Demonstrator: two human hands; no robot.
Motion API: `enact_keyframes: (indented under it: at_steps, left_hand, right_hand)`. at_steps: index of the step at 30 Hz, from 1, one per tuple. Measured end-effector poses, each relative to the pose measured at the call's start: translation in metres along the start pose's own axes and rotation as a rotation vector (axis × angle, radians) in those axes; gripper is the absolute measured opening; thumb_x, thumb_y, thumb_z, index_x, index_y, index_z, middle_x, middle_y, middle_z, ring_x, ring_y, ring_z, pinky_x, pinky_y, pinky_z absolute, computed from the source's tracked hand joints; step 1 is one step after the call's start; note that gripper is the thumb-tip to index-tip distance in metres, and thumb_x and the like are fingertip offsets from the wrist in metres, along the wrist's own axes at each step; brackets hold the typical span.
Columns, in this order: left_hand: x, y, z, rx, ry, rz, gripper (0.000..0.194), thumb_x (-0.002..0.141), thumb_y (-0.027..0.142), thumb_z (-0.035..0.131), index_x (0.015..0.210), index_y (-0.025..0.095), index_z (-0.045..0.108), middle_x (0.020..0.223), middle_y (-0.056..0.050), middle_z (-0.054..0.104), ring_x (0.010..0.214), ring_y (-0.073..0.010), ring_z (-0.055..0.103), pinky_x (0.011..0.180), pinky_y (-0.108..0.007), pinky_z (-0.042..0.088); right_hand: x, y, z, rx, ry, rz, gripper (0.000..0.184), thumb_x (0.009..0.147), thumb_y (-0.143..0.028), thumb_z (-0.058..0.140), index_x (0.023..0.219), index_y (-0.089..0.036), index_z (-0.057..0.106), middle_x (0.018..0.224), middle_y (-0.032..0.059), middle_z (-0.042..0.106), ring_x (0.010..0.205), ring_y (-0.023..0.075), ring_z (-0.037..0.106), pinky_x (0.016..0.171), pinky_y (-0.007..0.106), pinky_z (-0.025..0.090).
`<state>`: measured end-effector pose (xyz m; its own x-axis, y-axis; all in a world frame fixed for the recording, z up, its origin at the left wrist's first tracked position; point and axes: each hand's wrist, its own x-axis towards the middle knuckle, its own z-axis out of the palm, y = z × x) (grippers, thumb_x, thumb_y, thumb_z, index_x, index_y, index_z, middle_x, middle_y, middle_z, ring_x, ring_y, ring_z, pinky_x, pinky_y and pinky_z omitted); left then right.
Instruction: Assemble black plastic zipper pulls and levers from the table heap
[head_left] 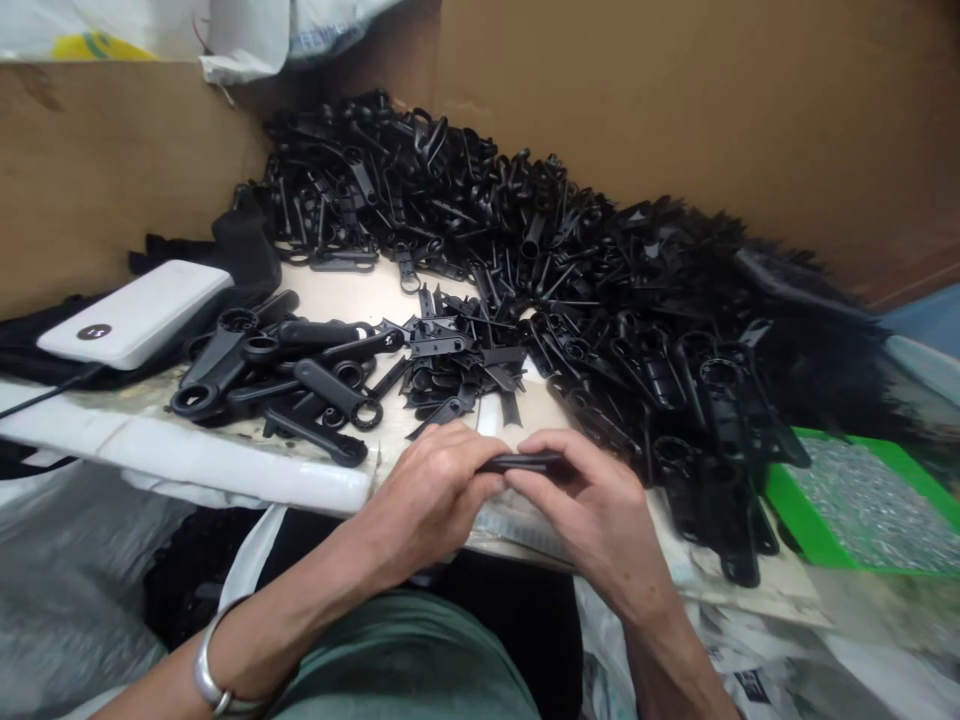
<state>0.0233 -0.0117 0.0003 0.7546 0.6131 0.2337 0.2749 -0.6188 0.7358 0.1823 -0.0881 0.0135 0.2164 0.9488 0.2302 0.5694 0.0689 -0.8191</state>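
My left hand [431,490] and my right hand [596,510] meet at the front edge of the work board, fingers pinched together. Between them they hold a slim black plastic part [525,462], lying level, each hand gripping one end. Just beyond the hands lies a small heap of flat black clip pieces [450,360]. A silver bangle sits on my left wrist.
A large pile of black plastic handles [570,260] covers the board up to cardboard walls [675,100]. Several longer ring-ended handles [285,380] lie at left beside a white power bank [135,312]. A green tray of small metal bits [862,500] stands at right.
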Motion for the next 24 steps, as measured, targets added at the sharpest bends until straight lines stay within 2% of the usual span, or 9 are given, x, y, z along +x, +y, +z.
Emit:
enact_keyframes:
  at_steps: [3,8,12,16,19,21,24]
  left_hand:
    - [-0.001,-0.003,0.004,-0.013,-0.031,0.002,0.020,0.089,0.012,0.052,0.102,0.016,0.067,0.088,-0.005,0.068,0.083,-0.0185,0.057,0.078,-0.033,0.041]
    - [0.003,-0.008,0.010,0.042,0.034,-0.024,0.020,0.084,0.007,0.051,0.083,0.014,0.069,0.068,-0.005,0.061,0.070,-0.0187,0.053,0.072,-0.033,0.041]
    - [0.006,-0.015,0.015,0.070,0.035,-0.051,0.020,0.082,0.007,0.051,0.083,0.015,0.069,0.068,-0.005,0.061,0.070,-0.0190,0.053,0.072,-0.033,0.042]
    - [0.008,-0.013,0.011,0.048,-0.006,-0.046,0.019,0.087,0.010,0.050,0.086,0.015,0.068,0.075,-0.005,0.063,0.076,-0.0193,0.054,0.075,-0.033,0.041]
    - [0.009,-0.006,0.005,-0.082,-0.089,-0.040,0.019,0.090,0.014,0.049,0.096,0.017,0.067,0.084,-0.004,0.066,0.081,-0.0182,0.056,0.076,-0.030,0.041]
    - [0.010,-0.003,0.005,-0.248,-0.169,-0.083,0.020,0.092,0.020,0.049,0.098,0.017,0.067,0.084,-0.002,0.066,0.078,-0.0167,0.057,0.071,-0.027,0.042]
    - [0.011,0.000,0.009,-0.480,-0.233,-0.173,0.021,0.092,0.026,0.049,0.093,0.015,0.068,0.081,-0.001,0.065,0.071,-0.0146,0.056,0.064,-0.025,0.041]
  right_hand:
    - [0.000,0.002,0.000,-0.048,-0.029,-0.040,0.010,0.083,-0.017,0.072,0.086,-0.023,0.065,0.084,-0.0037,0.067,0.076,0.0141,0.062,0.069,0.022,0.047]
    - [0.006,0.014,0.009,-0.032,-0.016,-0.008,0.007,0.080,-0.018,0.070,0.083,-0.021,0.064,0.081,-0.0006,0.067,0.070,0.0167,0.062,0.062,0.025,0.047]
    - [0.009,0.024,0.017,-0.003,-0.018,0.030,0.006,0.080,-0.020,0.069,0.082,-0.020,0.064,0.079,-0.0001,0.068,0.068,0.0170,0.061,0.062,0.027,0.046]
    - [0.014,0.021,0.009,0.000,-0.065,0.003,0.005,0.081,-0.021,0.069,0.082,-0.020,0.064,0.080,0.0003,0.067,0.071,0.0175,0.062,0.064,0.027,0.047]
    - [0.016,0.017,-0.005,0.022,-0.141,-0.081,0.005,0.083,-0.021,0.069,0.084,-0.021,0.064,0.082,0.0001,0.065,0.078,0.0178,0.061,0.071,0.027,0.048]
    - [0.015,0.017,-0.013,0.088,-0.209,-0.078,0.008,0.084,-0.026,0.070,0.089,-0.022,0.064,0.087,0.0003,0.064,0.081,0.0175,0.061,0.073,0.026,0.048]
    - [0.011,0.022,-0.020,0.259,-0.260,0.092,0.023,0.092,-0.043,0.059,0.104,-0.024,0.061,0.080,-0.0011,0.062,0.062,0.0137,0.057,0.055,0.023,0.046]
